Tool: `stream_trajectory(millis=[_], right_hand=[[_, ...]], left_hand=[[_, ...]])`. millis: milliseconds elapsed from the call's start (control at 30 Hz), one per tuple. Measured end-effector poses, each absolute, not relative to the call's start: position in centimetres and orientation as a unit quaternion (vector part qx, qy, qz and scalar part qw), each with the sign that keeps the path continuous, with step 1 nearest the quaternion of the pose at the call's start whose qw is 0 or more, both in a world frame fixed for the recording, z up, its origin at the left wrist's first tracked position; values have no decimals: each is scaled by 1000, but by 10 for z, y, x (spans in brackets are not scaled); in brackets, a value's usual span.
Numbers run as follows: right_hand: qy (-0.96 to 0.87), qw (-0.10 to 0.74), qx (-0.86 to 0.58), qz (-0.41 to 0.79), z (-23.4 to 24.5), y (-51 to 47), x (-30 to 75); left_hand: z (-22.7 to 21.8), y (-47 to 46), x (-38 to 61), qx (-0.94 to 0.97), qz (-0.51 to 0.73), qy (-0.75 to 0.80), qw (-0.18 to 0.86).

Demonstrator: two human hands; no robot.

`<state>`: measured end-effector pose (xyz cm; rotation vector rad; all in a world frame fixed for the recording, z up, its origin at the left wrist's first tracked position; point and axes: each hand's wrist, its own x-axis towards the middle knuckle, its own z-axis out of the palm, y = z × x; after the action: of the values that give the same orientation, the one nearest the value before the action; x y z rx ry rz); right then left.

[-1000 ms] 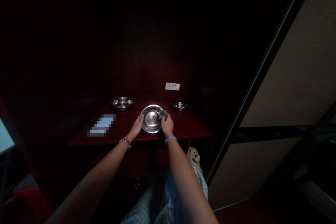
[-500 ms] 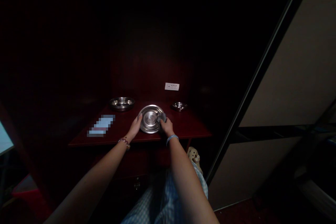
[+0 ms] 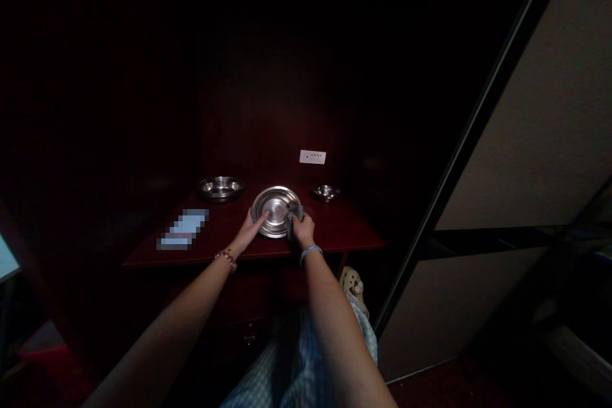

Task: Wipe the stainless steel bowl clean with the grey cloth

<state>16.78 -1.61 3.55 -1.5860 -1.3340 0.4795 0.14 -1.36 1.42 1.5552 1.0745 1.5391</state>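
Note:
A round, shiny steel plate is held tilted toward me above the front of the dark red desktop. My left hand grips its left rim, the thumb lying over the inner face and the other fingers hidden behind. At the right rim my right hand is closed on a grey patterned cloth, which rests against the plate. Some of the cloth is covered by the fingers.
On the dark red desktop, a larger steel bowl stands at back left and a small steel bowl at back right. A blurred-out light blue object lies front left. The back wall has a white socket panel; a cream clog shows below.
The plate has risen slightly and its tilt has changed a little. My left thumb has moved from the rim onto the inner face. The cloth has shifted slightly in my right hand.

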Motion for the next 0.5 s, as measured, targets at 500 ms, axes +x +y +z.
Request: stream_trajectory(millis=[500], right_hand=[[-520, 503, -652, 227, 33, -13, 167]], left_hand=[[-5, 0, 1, 648, 558, 404, 325]])
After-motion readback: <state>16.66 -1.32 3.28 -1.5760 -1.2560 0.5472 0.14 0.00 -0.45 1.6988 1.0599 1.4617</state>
